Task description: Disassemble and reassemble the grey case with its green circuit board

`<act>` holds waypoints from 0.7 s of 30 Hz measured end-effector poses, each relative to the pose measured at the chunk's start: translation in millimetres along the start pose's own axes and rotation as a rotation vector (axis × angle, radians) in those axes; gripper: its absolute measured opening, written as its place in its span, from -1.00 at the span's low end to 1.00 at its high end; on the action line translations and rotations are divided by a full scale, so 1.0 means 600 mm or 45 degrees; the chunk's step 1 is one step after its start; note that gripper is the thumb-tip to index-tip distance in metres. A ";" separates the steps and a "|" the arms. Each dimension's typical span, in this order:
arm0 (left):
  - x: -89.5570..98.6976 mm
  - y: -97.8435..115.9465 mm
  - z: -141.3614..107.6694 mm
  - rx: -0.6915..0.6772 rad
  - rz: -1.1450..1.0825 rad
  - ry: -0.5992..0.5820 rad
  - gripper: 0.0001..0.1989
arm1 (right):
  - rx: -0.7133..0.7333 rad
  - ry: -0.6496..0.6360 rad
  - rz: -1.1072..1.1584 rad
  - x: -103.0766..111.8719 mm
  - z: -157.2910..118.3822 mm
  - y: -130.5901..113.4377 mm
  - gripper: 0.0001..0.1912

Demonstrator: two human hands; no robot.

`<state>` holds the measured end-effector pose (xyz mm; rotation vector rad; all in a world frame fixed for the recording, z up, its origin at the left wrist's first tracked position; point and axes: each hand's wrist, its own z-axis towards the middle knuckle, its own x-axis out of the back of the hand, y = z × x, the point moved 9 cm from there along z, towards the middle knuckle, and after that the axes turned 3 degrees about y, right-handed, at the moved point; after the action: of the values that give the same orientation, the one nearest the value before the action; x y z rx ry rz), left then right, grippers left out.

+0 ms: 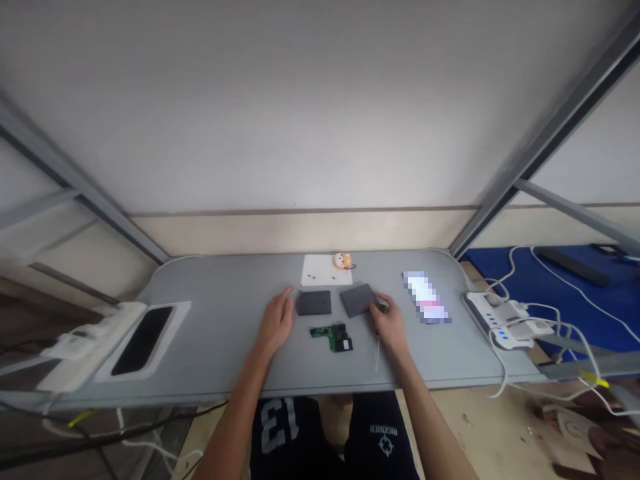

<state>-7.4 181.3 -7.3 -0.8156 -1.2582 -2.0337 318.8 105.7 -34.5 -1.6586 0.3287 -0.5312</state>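
Near the middle of the grey table (210,320), a dark flat rectangular piece (315,303) lies just right of my left hand (278,321). That hand rests on its side, its fingers stretched out and holding nothing. My right hand (389,321) is closed around a thin screwdriver (377,353), whose shaft points toward the table's front edge. Its fingertips touch the right side of a second dark flat piece (358,301), which sits slightly turned. Between my hands, closer to me, is a green circuit board (332,337) with a black part at its right.
White paper (320,272) behind the dark pieces bears tiny dark screws and an orange-and-white animal-shaped item (343,261). A lit phone (426,297) and a power strip (495,321) with cables are right. A black phone (143,340) lies left, by metal frame bars.
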 end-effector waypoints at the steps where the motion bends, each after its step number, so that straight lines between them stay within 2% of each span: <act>1: -0.004 -0.005 0.012 0.009 -0.020 -0.015 -0.48 | 0.008 0.016 -0.024 0.000 -0.001 -0.001 -0.36; 4: -0.021 0.001 0.044 -0.060 -0.040 -0.090 -0.49 | 0.015 0.048 -0.106 0.001 -0.007 0.000 -0.38; 7: -0.032 0.018 0.058 -0.176 -0.018 -0.137 -0.51 | -0.007 0.074 -0.183 0.002 -0.013 0.005 -0.42; 11: -0.030 0.028 0.049 -0.246 0.008 -0.106 -0.56 | 0.006 0.061 -0.190 0.000 -0.018 0.005 -0.44; 16: -0.015 0.040 0.037 -0.313 0.005 -0.020 -0.66 | 0.058 -0.057 -0.150 -0.008 -0.014 0.000 -0.39; 21: -0.010 0.048 0.033 -0.359 0.025 0.031 -0.73 | 0.013 -0.109 -0.187 -0.012 -0.001 0.006 -0.40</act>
<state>21.6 189.9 11.1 -0.9226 -0.9578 -2.2284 312.7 108.2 -39.2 -1.6984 0.1417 -0.5686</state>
